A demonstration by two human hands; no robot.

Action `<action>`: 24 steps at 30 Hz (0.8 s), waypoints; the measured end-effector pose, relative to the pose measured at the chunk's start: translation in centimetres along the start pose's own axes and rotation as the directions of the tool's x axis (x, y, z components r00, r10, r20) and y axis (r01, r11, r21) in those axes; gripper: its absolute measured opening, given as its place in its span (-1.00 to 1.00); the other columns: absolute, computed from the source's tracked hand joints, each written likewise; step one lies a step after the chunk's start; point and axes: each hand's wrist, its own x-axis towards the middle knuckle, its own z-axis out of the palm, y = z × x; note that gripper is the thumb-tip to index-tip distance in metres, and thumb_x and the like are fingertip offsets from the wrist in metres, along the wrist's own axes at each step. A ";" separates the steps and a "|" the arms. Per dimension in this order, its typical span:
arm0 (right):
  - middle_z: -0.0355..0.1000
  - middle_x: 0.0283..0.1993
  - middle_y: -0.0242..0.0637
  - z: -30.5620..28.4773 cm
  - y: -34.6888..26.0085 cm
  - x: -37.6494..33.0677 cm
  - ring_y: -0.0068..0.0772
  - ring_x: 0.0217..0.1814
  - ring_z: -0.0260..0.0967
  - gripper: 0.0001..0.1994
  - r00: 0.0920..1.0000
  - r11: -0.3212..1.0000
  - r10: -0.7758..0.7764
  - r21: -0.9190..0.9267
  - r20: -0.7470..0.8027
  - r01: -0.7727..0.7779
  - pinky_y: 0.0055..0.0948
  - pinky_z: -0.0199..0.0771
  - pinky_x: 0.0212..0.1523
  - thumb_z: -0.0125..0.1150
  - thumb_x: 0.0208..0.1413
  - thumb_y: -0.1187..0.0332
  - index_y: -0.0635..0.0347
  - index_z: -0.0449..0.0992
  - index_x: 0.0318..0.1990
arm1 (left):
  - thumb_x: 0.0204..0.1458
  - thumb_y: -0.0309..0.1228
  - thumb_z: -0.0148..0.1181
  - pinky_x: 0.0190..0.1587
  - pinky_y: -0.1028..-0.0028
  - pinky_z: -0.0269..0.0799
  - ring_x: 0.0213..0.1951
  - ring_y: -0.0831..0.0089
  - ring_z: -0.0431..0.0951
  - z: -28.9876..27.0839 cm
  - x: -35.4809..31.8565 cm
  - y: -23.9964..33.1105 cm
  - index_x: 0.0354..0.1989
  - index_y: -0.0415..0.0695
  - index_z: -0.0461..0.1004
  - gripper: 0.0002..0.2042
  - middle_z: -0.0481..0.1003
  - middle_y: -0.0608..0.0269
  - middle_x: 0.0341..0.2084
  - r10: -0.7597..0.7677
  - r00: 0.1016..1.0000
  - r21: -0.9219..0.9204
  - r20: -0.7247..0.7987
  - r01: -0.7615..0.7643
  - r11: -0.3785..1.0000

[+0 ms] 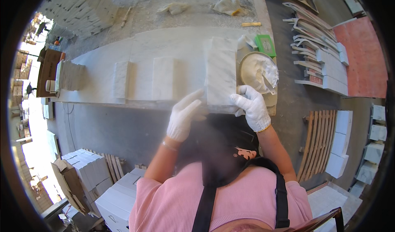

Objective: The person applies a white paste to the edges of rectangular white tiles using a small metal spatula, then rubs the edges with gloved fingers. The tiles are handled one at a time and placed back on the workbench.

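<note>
A white, grey-veined marble tile [222, 69] lies lengthwise at the near edge of the worktable, and looks raised, perhaps on others beneath it. My right hand [253, 108], in a white knit glove, grips its near right corner, thumb and fingers at the edge. My left hand [185, 112], also gloved, is beside its near left corner with fingers stretched out and nothing in them. Whether those fingertips touch the tile, I cannot tell. Right of the tile stands a round pan of white paste [257, 69], a scraper [268, 84] stuck in it.
Two smaller marble pieces [163, 79] [121, 80] lie to the left on the table. A green box [265, 45] is behind the pan. Farther back are a crumpled glove [227, 5] and a yellow strip [251, 24]. Pallets [317, 145] and boxed stacks [86, 166] flank me.
</note>
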 end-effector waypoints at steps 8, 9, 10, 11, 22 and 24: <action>0.59 -0.26 -0.21 -0.9 1.4 -5.0 -0.47 -0.31 0.54 -0.74 0.997 0.995 -0.064 0.085 0.043 0.060 -0.46 0.55 -0.29 0.34 0.26 0.41 0.34 0.49 0.01 | 0.28 -0.34 0.22 0.09 0.31 0.55 0.07 0.30 0.61 1.7 -1.0 -0.6 0.43 -0.35 0.30 -0.41 0.54 0.04 0.18 -0.087 0.990 -0.248 0.115 0.113 0.962; 0.59 -0.26 -0.21 -1.2 1.6 -5.7 -0.47 -0.30 0.54 -0.74 0.998 0.997 -0.040 0.067 0.047 0.037 -0.46 0.55 -0.29 0.35 0.26 0.41 0.34 0.49 0.00 | 0.26 -0.36 0.25 0.14 0.31 0.52 0.10 0.30 0.59 2.2 -1.0 -0.7 0.44 -0.36 0.29 -0.39 0.53 0.04 0.19 -0.048 0.983 -0.264 0.179 0.095 0.960; 0.59 -0.27 -0.22 -1.5 1.8 -6.4 -0.48 -0.30 0.54 -0.74 0.998 0.997 -0.036 0.064 0.053 0.033 -0.47 0.55 -0.28 0.36 0.26 0.40 0.33 0.49 -0.01 | 0.24 -0.37 0.27 0.18 0.31 0.49 0.13 0.30 0.57 2.8 -0.9 -0.7 0.44 -0.37 0.29 -0.38 0.52 0.04 0.21 -0.025 0.974 -0.270 0.227 0.088 0.959; 0.59 -0.27 -0.22 -1.7 2.1 -6.9 -0.48 -0.29 0.54 -0.74 0.998 0.998 -0.031 0.062 0.059 0.027 -0.47 0.56 -0.28 0.37 0.26 0.40 0.32 0.49 -0.01 | 0.22 -0.39 0.29 0.23 0.30 0.47 0.16 0.31 0.55 3.2 -0.8 -0.7 0.44 -0.38 0.28 -0.36 0.52 0.05 0.22 0.027 0.957 -0.291 0.288 0.060 0.955; 0.62 0.03 -0.21 -5.2 0.6 -5.4 -0.45 0.09 0.49 -0.61 0.952 0.958 -0.288 -0.026 -0.109 0.286 -0.42 0.46 0.17 0.31 0.28 0.34 0.38 0.55 0.19 | 0.09 -0.39 0.46 0.31 0.28 0.41 0.21 0.29 0.53 5.6 -0.4 -1.8 0.46 -0.35 0.27 -0.24 0.49 0.09 0.27 -0.116 0.843 -0.237 0.526 0.276 0.931; 0.61 -0.08 -0.30 -5.3 -0.3 -5.2 -0.56 -0.07 0.49 -0.68 0.948 0.961 -0.277 -0.056 -0.155 0.272 -0.49 0.49 0.03 0.28 0.29 0.35 0.38 0.58 0.10 | 0.10 -0.37 0.47 0.32 0.27 0.39 0.22 0.29 0.53 5.9 -0.1 -1.8 0.46 -0.35 0.27 -0.24 0.49 0.09 0.28 -0.123 0.822 -0.213 0.557 0.284 0.935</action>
